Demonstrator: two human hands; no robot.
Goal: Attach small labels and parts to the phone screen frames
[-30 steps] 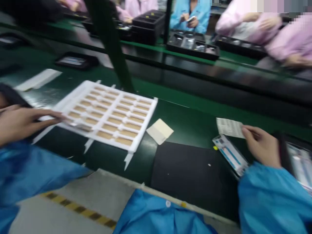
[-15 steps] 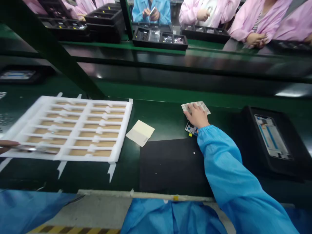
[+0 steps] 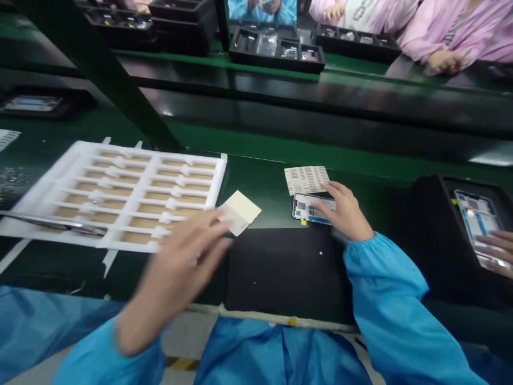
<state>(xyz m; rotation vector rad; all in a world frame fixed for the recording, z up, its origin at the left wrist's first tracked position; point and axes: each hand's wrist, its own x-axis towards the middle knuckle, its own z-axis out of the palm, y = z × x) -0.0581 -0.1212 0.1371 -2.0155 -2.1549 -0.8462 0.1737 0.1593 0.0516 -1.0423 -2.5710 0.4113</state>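
Note:
My right hand [image 3: 345, 212] is over the right end of an opened phone [image 3: 306, 207], thumb lying across it and fingers apart near its far edge. The phone lies flat, with a small yellow tab at its near edge. Just beyond it is a sheet of small labels [image 3: 306, 179], close to my fingertips. My left hand [image 3: 180, 267], smeared by motion, is in the air with fingers stretched out towards a cream folded paper [image 3: 242, 212]. Whether it touches the paper I cannot tell. A black mat [image 3: 280, 272] with a tiny light dot lies between my arms.
On the left is a white foam-divided tray [image 3: 134, 198], with a long metal tool [image 3: 52, 222] across its near corner. Another person's hand [image 3: 499, 248] reaches over a phone in stacked black trays [image 3: 436, 240]. A green post [image 3: 116, 91] slants behind. Co-workers sit across the bench.
My left hand has come into view from below. My right hand has drawn back from the label sheet, uncovering the phone. Another person's hand has appeared at the right edge.

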